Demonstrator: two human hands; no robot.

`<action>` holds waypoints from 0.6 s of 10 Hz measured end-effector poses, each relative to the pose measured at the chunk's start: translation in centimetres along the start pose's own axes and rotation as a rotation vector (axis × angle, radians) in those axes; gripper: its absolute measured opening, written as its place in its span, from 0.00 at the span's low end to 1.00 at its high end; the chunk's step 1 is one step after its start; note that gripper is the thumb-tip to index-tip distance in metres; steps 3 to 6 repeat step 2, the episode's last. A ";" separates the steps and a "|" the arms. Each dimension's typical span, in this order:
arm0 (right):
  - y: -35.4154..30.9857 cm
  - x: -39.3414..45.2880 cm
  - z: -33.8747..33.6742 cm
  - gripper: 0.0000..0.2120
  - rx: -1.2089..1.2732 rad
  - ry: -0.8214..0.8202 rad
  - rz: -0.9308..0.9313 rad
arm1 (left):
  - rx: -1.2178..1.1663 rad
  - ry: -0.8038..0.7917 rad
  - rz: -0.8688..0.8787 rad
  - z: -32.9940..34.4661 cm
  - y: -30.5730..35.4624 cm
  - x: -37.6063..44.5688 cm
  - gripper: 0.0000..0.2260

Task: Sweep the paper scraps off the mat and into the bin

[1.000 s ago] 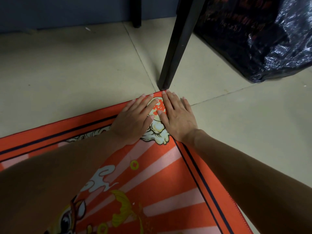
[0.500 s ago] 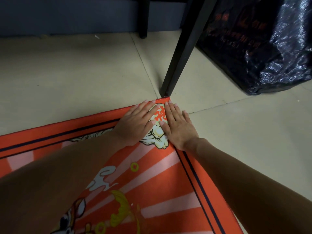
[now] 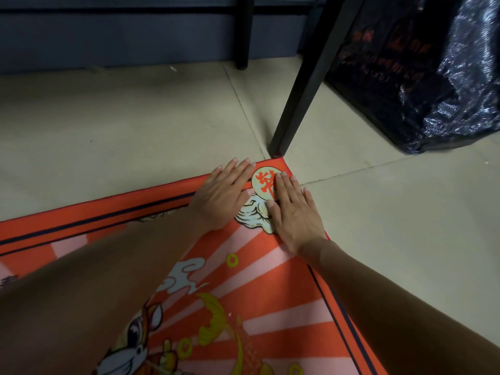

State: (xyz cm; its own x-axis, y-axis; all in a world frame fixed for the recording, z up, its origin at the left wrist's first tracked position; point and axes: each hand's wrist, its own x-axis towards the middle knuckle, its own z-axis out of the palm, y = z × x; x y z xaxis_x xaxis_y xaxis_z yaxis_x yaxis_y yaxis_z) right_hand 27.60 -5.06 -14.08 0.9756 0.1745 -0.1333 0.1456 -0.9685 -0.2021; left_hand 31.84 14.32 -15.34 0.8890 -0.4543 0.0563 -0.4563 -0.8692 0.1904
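The pale tiled floor (image 3: 113,125) fills the upper half of the view, with a dark wall base along the top. On the floor lies the orange mat (image 3: 270,288), printed with pink rays, a cartoon animal, yellow rings and white clouds, and edged with a dark double stripe; its far corner points toward a black furniture leg (image 3: 305,85), which stands just beyond that corner (whether it touches the mat cannot be told). To the right of the leg, well apart from the mat, sits a crumpled black plastic bag (image 3: 433,77) with faint red print, likely the bin. A second black leg (image 3: 243,33) stands further back by the wall. Both bare forearms reach in from the bottom edge. The left hand (image 3: 220,196) lies flat on the mat near its far edge, fingers straight and close together, tips at the border. The right hand (image 3: 293,212) lies flat beside it, fingers straight and slightly spread, over the mat's right border. Between them shows a round cream badge (image 3: 263,181) with a red character. A tiny white speck (image 3: 229,315) sits on the mat nearer the camera.
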 end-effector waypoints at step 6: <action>-1.4 -0.7 -1.9 0.29 0.028 -0.013 0.066 | -0.042 -0.021 -0.065 -2.6 0.0 -1.7 0.31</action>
